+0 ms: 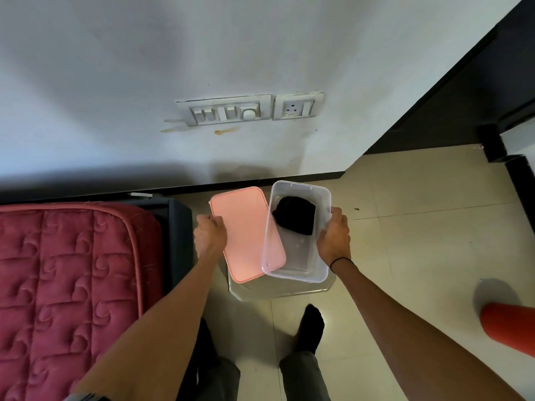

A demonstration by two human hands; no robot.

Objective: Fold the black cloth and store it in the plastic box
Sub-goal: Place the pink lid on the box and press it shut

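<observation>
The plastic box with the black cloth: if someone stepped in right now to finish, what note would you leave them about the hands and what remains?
Left hand: grips the pink lid at its left edge.
Right hand: holds the right wall of the clear plastic box.
Things: the black cloth lies bunched at the far end inside the box; the lid sits beside the box, its right edge under the box's left side.
Done: cloth stored.
Left: probably fit the lid on the box.

Clear glossy plastic box (pixel 298 273), matt pink lid (pixel 243 235), soft black cloth (pixel 293 215).
</observation>
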